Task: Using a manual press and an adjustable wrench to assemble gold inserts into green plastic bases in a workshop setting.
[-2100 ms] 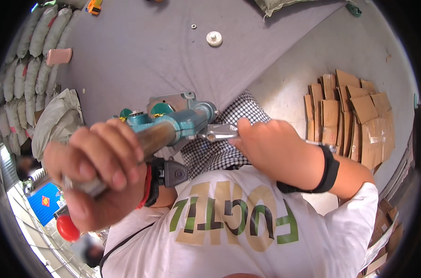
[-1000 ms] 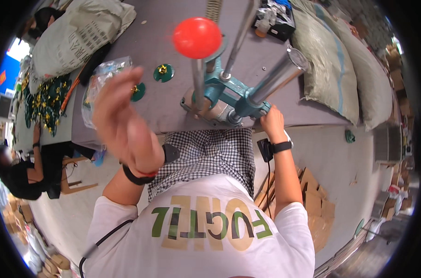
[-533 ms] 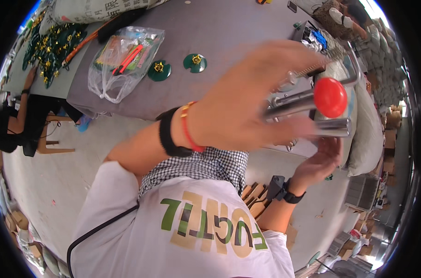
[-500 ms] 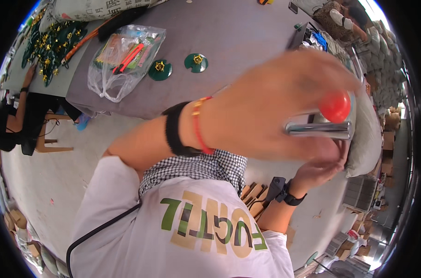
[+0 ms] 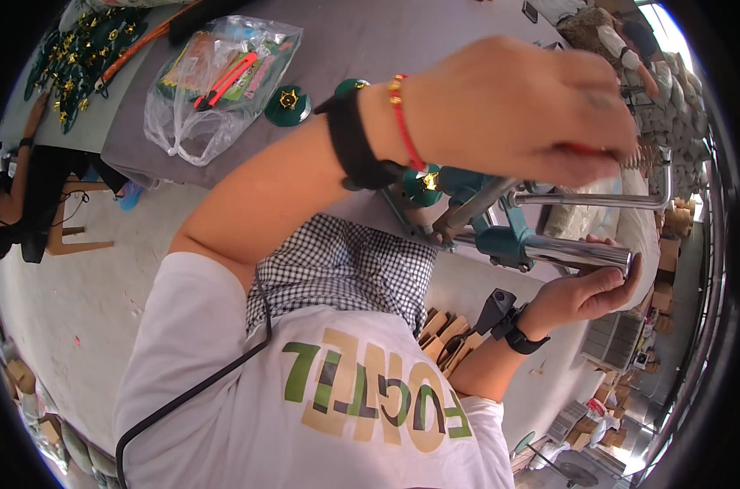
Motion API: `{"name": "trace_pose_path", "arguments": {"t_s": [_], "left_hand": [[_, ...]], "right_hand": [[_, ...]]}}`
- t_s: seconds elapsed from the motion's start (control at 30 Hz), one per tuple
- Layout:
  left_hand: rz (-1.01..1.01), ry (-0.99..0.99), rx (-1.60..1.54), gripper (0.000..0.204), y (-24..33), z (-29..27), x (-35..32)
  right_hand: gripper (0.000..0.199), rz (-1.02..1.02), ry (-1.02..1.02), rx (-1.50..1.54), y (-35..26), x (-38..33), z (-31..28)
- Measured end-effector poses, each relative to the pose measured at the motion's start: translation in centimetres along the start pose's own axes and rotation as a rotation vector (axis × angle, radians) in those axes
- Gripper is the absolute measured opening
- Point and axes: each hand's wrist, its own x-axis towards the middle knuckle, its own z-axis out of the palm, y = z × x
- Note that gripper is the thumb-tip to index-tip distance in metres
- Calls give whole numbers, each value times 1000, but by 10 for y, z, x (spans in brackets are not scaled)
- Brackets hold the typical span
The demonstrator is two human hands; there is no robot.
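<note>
My left hand (image 5: 524,110) reaches across to the right, its fingers closed over the red knob (image 5: 586,150) of a teal and chrome hand press; only a red sliver of the knob shows. The chrome lever (image 5: 594,200) runs beneath that hand. Lower down, my right hand (image 5: 594,292) curls its thumb and fingers around the end of the press's chrome cylinder (image 5: 577,253). Whether it also holds a small part there is hidden. Beside the teal press body (image 5: 500,236) sits a green disc with a gold star-shaped piece (image 5: 424,186).
On the grey table (image 5: 345,41) lie a clear plastic bag (image 5: 223,90) with a red cutter on it and a green disc (image 5: 287,106). A pile of green and gold pieces (image 5: 81,61) is at far left, beside another person's arm. Another person (image 5: 622,41) is at upper right.
My left hand now covers the red knob, which showed beside its fingers before. More of the press and a green disc beside it have come into view. My right hand stays near the cylinder's end.
</note>
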Motion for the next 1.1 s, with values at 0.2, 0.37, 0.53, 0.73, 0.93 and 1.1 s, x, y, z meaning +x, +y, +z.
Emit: {"name": "trace_pose_path", "arguments": {"t_s": [0.2, 0.37, 0.53, 0.73, 0.93, 1.1], "left_hand": [[-375, 29, -5, 10, -9, -58, -39], [-854, 46, -18, 13, -13, -88, -104], [-1170, 6, -198, 21, -12, -101, -160], [-1449, 36, -274, 24, -3, -90, -184], [-1403, -168, -11, 21, 11, -66, -210], [-1118, -293, 247, 19, 9, -62, -201]], "right_hand": [[39, -65, 24, 16, 3, 2, 1], [39, -90, 30, 26, 6, 1, 1], [39, -90, 39, 30, 6, 3, 4], [39, -72, 52, 60, 7, 2, 2], [44, -27, 62, 57, 6, 3, 1], [27, 548, -207, 52, 132, -6, -47]]}}
